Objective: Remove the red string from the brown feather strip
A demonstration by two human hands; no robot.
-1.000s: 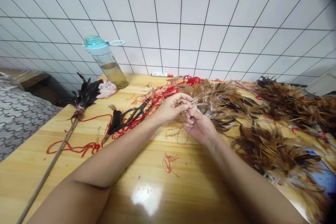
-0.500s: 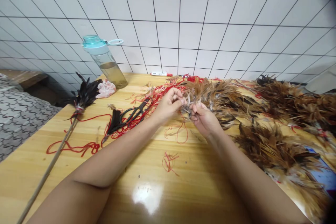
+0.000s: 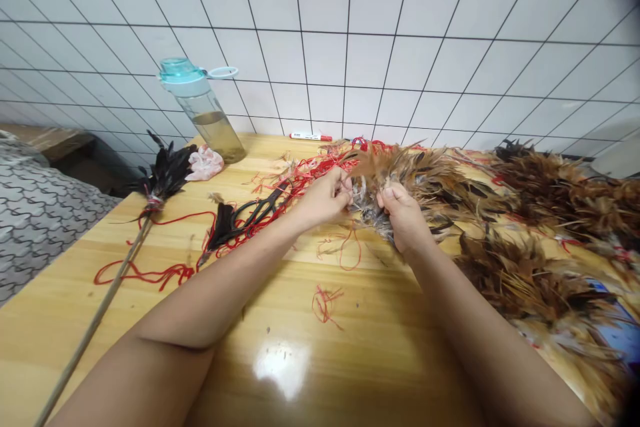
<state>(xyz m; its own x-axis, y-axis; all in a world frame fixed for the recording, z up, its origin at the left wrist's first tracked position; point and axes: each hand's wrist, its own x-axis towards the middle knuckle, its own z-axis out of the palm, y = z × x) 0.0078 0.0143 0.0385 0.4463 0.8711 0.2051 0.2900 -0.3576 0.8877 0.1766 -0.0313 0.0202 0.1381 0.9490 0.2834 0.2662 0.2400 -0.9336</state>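
Note:
Over the middle of the wooden table (image 3: 280,320), both my hands are closed at a pile of brown feathers (image 3: 430,177). My left hand (image 3: 330,197) has its thumb and fingers pinched together at the pile's left side; feather tips stick out by them. My right hand (image 3: 403,213) is closed with the thumb on top, gripping grey, downy feathers (image 3: 370,207). The fluffy ends lie between the two hands. Red string (image 3: 320,170) lies tangled behind my left hand, and loops of it rest below the hands.
Left stand black scissors (image 3: 260,210), a black feather tuft (image 3: 223,227) and a stick with black feathers (image 3: 120,273). Behind are a water bottle (image 3: 210,113), pink crumpled cloth (image 3: 205,163) and a red marker (image 3: 310,137). Right lie feather bundles (image 3: 525,267) by a blue-screened phone (image 3: 617,333).
My right hand has moved slightly right and turned, its thumb now on top. The gap between my hands is wider, showing more grey down. The view has shifted slightly.

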